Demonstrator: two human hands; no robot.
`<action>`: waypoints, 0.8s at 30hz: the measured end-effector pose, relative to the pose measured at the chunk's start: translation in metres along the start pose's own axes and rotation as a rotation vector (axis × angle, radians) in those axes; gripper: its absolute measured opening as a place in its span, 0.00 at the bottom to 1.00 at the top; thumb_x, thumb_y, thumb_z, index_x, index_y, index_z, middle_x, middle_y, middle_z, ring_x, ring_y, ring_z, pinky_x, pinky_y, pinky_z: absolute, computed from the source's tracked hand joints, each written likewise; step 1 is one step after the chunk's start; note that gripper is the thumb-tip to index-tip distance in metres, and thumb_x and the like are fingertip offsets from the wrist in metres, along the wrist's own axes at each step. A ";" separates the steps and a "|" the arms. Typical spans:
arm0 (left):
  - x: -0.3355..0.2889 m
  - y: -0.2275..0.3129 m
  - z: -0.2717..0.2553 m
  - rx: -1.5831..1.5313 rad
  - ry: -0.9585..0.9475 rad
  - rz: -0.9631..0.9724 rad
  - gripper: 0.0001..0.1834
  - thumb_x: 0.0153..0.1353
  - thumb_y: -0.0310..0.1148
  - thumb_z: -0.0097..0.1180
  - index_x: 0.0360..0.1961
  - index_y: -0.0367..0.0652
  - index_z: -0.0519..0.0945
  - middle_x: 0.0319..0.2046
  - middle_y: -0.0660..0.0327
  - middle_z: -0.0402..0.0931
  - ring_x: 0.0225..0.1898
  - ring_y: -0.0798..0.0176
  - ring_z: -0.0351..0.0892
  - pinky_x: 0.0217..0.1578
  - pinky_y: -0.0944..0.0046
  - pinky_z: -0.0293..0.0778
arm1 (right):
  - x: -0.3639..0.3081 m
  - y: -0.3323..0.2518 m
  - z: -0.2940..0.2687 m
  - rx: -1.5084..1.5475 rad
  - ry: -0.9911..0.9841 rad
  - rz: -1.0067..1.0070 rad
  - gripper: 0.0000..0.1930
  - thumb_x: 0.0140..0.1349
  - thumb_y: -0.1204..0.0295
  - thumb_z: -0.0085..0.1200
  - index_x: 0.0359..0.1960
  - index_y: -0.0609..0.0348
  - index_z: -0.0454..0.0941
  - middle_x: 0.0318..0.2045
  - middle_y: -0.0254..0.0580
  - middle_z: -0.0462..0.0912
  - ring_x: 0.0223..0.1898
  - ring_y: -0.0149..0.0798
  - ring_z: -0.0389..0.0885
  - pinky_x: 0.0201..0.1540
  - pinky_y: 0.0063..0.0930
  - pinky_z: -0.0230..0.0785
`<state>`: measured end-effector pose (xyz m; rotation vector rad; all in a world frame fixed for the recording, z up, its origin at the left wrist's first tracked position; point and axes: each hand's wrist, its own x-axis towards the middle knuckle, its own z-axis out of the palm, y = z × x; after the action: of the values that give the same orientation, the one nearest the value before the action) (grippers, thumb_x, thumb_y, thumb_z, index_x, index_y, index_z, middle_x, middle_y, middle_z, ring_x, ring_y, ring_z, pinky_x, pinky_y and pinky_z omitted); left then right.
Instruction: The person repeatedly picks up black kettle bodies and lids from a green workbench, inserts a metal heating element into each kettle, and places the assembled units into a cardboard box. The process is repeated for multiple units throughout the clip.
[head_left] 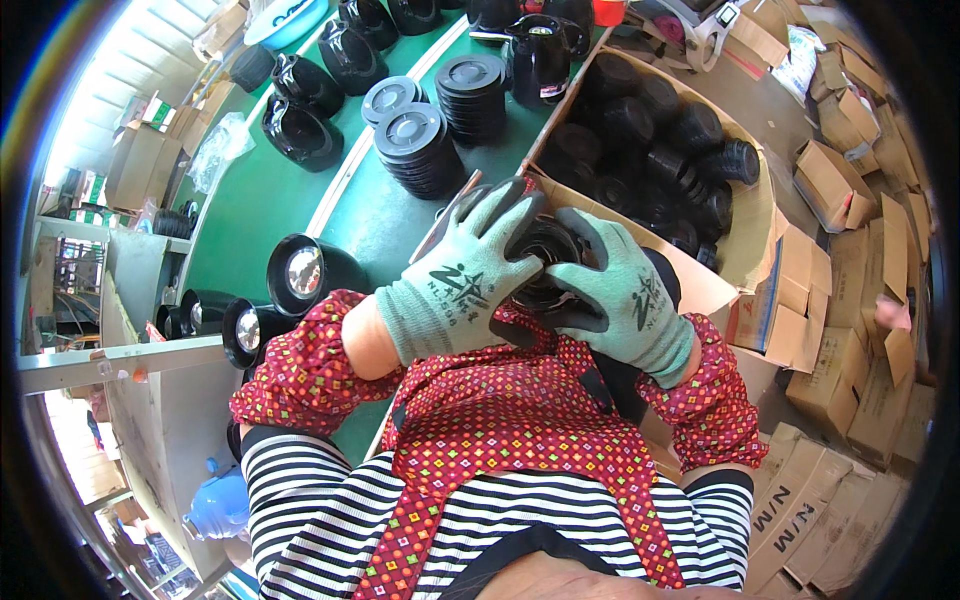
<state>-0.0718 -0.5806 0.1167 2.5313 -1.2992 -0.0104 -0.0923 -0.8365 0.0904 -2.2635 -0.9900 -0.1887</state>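
Note:
In front of my apron, both gloved hands hold a glossy black round plastic part (pixel 545 243) with ringed edges. My left hand (pixel 462 282) grips its left side, fingers curled and thumb pressed in near the middle. From the right, my right hand (pixel 622 298) closes round the same part, its thumb meeting the left one. The gloves hide much of the part, so its exact kind does not show. Just beyond my left fingers stand stacks of black round lids (pixel 410 135) on the green table (pixel 235 215).
An open carton (pixel 755 215) of black round parts stands at the right. Black jugs (pixel 540 55) line the far table, and black vessels with shiny insides (pixel 305 272) lie at the left. Flattened cartons (pixel 810 500) cover the lower right. A blue basin (pixel 285 22) sits far left.

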 end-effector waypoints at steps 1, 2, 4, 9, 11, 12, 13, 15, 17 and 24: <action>0.001 -0.001 0.005 0.008 0.020 -0.011 0.38 0.44 0.54 0.79 0.54 0.44 0.87 0.77 0.37 0.57 0.78 0.27 0.54 0.74 0.28 0.55 | 0.000 0.000 0.002 -0.013 -0.014 0.011 0.26 0.49 0.62 0.77 0.51 0.51 0.85 0.68 0.61 0.70 0.64 0.62 0.73 0.67 0.54 0.68; 0.002 -0.001 0.008 0.017 0.038 -0.021 0.35 0.45 0.53 0.79 0.52 0.44 0.88 0.75 0.37 0.59 0.77 0.28 0.56 0.74 0.29 0.56 | 0.000 0.001 0.003 -0.029 -0.021 0.010 0.26 0.49 0.62 0.77 0.51 0.51 0.85 0.68 0.61 0.70 0.64 0.62 0.73 0.67 0.54 0.68; 0.003 -0.008 0.014 -0.050 0.035 -0.006 0.33 0.46 0.52 0.79 0.52 0.46 0.88 0.73 0.37 0.62 0.75 0.29 0.60 0.74 0.30 0.57 | 0.000 0.002 0.006 -0.060 -0.036 0.006 0.26 0.49 0.62 0.76 0.51 0.52 0.85 0.68 0.62 0.70 0.63 0.62 0.74 0.67 0.54 0.68; 0.000 -0.005 0.014 -0.088 0.116 0.014 0.29 0.46 0.49 0.80 0.49 0.49 0.89 0.69 0.39 0.68 0.69 0.31 0.68 0.72 0.34 0.62 | 0.005 0.001 -0.016 0.251 -0.070 0.085 0.25 0.56 0.69 0.75 0.56 0.57 0.82 0.68 0.60 0.72 0.68 0.58 0.73 0.72 0.48 0.65; -0.001 0.003 0.010 -0.064 0.137 0.055 0.32 0.46 0.46 0.78 0.53 0.47 0.86 0.68 0.40 0.69 0.68 0.34 0.71 0.69 0.37 0.68 | 0.006 0.028 -0.026 0.877 0.070 0.311 0.27 0.67 0.63 0.69 0.64 0.62 0.77 0.67 0.48 0.76 0.69 0.41 0.74 0.72 0.40 0.65; 0.005 0.015 0.007 -0.056 0.124 0.095 0.31 0.49 0.44 0.75 0.55 0.46 0.84 0.68 0.40 0.69 0.68 0.35 0.71 0.67 0.38 0.70 | 0.003 0.046 -0.020 1.006 0.210 0.385 0.28 0.72 0.60 0.65 0.66 0.63 0.75 0.66 0.45 0.77 0.68 0.37 0.74 0.71 0.37 0.66; 0.007 0.026 0.015 0.023 0.124 0.158 0.29 0.53 0.42 0.70 0.57 0.45 0.82 0.68 0.41 0.70 0.68 0.35 0.72 0.66 0.40 0.72 | 0.008 0.058 -0.010 0.983 0.192 0.501 0.27 0.74 0.58 0.62 0.68 0.62 0.75 0.66 0.43 0.77 0.66 0.36 0.75 0.69 0.35 0.68; 0.018 0.054 0.030 0.166 0.094 0.269 0.24 0.60 0.39 0.61 0.58 0.45 0.81 0.68 0.44 0.71 0.68 0.37 0.72 0.63 0.43 0.74 | 0.014 0.074 0.013 0.915 0.161 0.743 0.28 0.77 0.54 0.56 0.70 0.59 0.75 0.66 0.39 0.78 0.61 0.35 0.78 0.66 0.32 0.71; 0.026 0.078 0.051 0.231 0.062 0.371 0.22 0.62 0.39 0.57 0.57 0.46 0.82 0.68 0.48 0.72 0.69 0.40 0.72 0.62 0.44 0.75 | 0.020 0.085 0.030 1.220 0.033 0.992 0.28 0.77 0.54 0.56 0.69 0.59 0.76 0.61 0.37 0.82 0.57 0.32 0.80 0.63 0.30 0.72; 0.032 0.087 0.086 -0.409 -0.138 0.515 0.29 0.63 0.35 0.62 0.66 0.45 0.77 0.70 0.49 0.71 0.72 0.44 0.69 0.71 0.46 0.68 | -0.029 0.120 0.078 0.710 0.040 0.825 0.25 0.69 0.52 0.67 0.51 0.65 0.87 0.43 0.37 0.89 0.43 0.28 0.81 0.50 0.28 0.76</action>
<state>-0.1336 -0.6756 0.0614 1.8355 -1.7585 -0.3108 -0.0385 -0.8661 -0.0413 -1.7939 -0.0052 0.4103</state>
